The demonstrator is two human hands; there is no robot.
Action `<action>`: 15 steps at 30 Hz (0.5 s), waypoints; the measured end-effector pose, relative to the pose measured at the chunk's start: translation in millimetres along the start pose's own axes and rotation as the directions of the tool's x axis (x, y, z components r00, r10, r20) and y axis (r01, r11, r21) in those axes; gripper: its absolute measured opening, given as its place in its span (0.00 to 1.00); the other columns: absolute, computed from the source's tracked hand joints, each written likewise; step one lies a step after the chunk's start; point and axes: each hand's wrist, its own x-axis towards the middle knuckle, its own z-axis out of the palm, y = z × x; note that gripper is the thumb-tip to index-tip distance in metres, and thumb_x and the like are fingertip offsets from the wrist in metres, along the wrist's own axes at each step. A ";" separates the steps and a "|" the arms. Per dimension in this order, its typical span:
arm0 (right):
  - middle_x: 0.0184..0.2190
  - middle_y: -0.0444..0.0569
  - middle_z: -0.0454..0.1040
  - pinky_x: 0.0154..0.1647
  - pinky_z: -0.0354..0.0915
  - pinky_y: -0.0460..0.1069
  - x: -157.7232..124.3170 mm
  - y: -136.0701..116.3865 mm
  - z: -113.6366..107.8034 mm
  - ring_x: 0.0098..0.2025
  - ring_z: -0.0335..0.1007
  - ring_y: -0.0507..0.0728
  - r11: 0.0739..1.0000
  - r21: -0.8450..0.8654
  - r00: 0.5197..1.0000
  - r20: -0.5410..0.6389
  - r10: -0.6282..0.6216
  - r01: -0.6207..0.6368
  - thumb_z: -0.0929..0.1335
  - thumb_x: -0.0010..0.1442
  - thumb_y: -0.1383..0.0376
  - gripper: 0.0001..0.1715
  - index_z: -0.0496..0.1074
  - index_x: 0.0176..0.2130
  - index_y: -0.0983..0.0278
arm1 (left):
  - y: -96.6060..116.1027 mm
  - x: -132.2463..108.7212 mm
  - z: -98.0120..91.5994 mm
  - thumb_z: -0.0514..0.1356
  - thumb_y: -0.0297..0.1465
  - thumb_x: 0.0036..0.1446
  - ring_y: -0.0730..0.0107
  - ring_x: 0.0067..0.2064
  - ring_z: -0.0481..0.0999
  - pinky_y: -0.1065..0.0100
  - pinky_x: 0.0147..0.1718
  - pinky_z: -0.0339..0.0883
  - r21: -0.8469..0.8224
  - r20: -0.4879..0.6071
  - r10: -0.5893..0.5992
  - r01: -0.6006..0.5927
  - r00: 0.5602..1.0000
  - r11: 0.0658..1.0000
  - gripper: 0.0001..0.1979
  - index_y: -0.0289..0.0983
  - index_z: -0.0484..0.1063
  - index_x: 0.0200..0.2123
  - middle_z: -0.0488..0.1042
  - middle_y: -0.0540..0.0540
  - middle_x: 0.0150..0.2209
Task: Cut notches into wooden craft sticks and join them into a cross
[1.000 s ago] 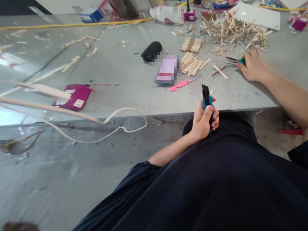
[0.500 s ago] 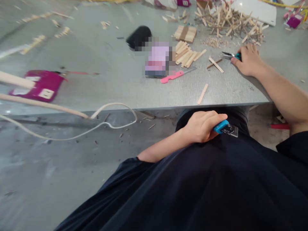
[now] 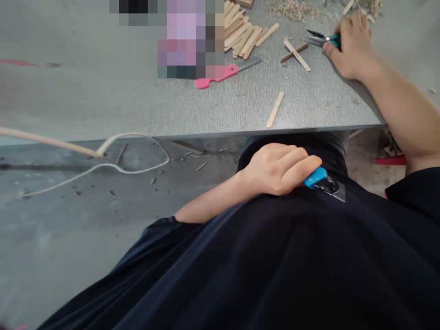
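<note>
In the head view, my left hand (image 3: 280,169) is closed in front of my dark shirt, below the table edge. It grips a blue-handled tool (image 3: 316,177) whose far end is dark, then clear and flat; its exact kind I cannot make out. On the table at the right, my right hand (image 3: 354,48) is wrapped round the green handles of needle-nose pliers (image 3: 321,38). Their jaws are slightly apart and point left. Just left of the jaws, a pale craft stick (image 3: 300,58) crosses a browner stick (image 3: 287,58). A single craft stick (image 3: 275,110) lies nearer the table edge.
A pink-handled saw or knife (image 3: 220,75) lies left of the sticks, by a blurred-out purple object (image 3: 182,32). Loose craft sticks (image 3: 245,36) and wood crumbs (image 3: 292,9) are behind. A pale cord (image 3: 144,172) loops beyond the table's front edge (image 3: 220,134).
The view has tilted down and closer, so the table items sit higher in the picture. Both hands keep their holds; the blue tool's tip points slightly further down.
</note>
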 end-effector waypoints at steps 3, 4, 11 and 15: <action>0.84 0.79 0.62 0.87 0.54 0.72 1.4 -0.6 0.6 0.89 0.56 0.82 1.000 -0.004 1.000 -0.006 0.007 -0.007 0.71 0.89 0.59 0.33 0.70 0.78 0.80 | 1.2 1.0 -2.8 0.66 0.45 0.81 0.68 0.25 0.72 0.64 0.23 0.51 -0.059 0.089 -0.089 0.095 0.992 0.994 0.11 0.48 0.85 0.50 0.76 0.51 0.29; 0.84 0.79 0.62 0.87 0.54 0.72 2.4 -0.5 1.1 0.89 0.55 0.82 1.000 -0.007 1.000 -0.007 0.006 -0.006 0.71 0.89 0.59 0.33 0.70 0.78 0.80 | 1.8 1.6 -3.3 0.67 0.46 0.81 0.68 0.24 0.71 0.64 0.23 0.50 -0.072 0.089 -0.102 0.109 0.991 0.991 0.11 0.48 0.85 0.49 0.76 0.51 0.29; 0.85 0.76 0.63 0.87 0.55 0.70 6.1 1.1 4.2 0.88 0.57 0.81 1.000 -0.011 1.000 -0.017 0.002 -0.002 0.72 0.88 0.58 0.33 0.71 0.78 0.79 | 4.1 1.6 1.5 0.66 0.42 0.83 0.68 0.25 0.74 0.67 0.23 0.56 0.108 0.030 0.054 -0.057 0.998 0.992 0.09 0.47 0.86 0.53 0.78 0.52 0.28; 0.85 0.77 0.62 0.87 0.54 0.70 1.7 -3.7 1.1 0.88 0.55 0.81 1.000 -0.003 1.000 -0.002 0.011 -0.011 0.72 0.88 0.59 0.33 0.70 0.78 0.79 | 2.7 -0.2 2.4 0.67 0.41 0.83 0.67 0.27 0.78 0.68 0.24 0.63 0.128 0.005 0.109 -0.109 0.994 0.986 0.08 0.47 0.86 0.56 0.81 0.52 0.31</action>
